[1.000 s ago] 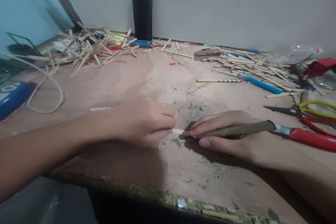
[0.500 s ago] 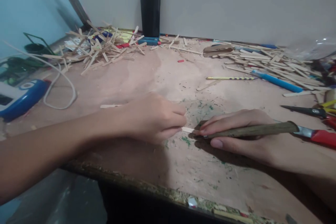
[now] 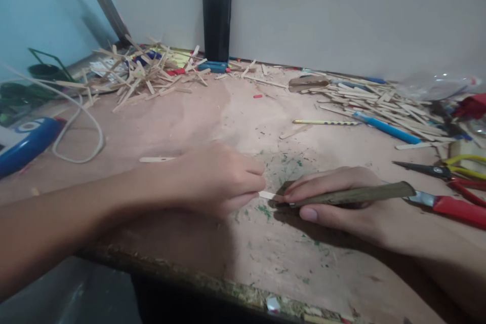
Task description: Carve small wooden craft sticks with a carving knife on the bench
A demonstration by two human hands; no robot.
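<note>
My left hand (image 3: 233, 177) is closed, fingers pinching a pale wooden craft stick (image 3: 270, 196) against the tabletop (image 3: 205, 111). The stick's free end reaches my right hand (image 3: 341, 200). That hand grips a tool with a dull brown-green wooden handle (image 3: 364, 194), laid slanting between thumb and fingers. A small metallic glint shows at the tool's front, by the stick's end; its tip is mostly hidden, so I cannot tell its kind. Green shavings (image 3: 264, 211) are scattered around the stick. Another craft stick (image 3: 155, 159) with a dark spot lies beyond my left forearm, partly covered.
Heaps of craft sticks lie at back left (image 3: 148, 73) and right (image 3: 375, 104). A black phone (image 3: 217, 23) stands against the wall. Right of my hand are yellow-handled scissors (image 3: 425, 168) and a red-handled tool (image 3: 459, 210). A pencil (image 3: 326, 122) and blue pen (image 3: 391, 129) lie farther back.
The whole view has shifted slightly, so the back items sit lower and the right-hand items farther left. Both hands keep their grips, with no clear movement against the table.
</note>
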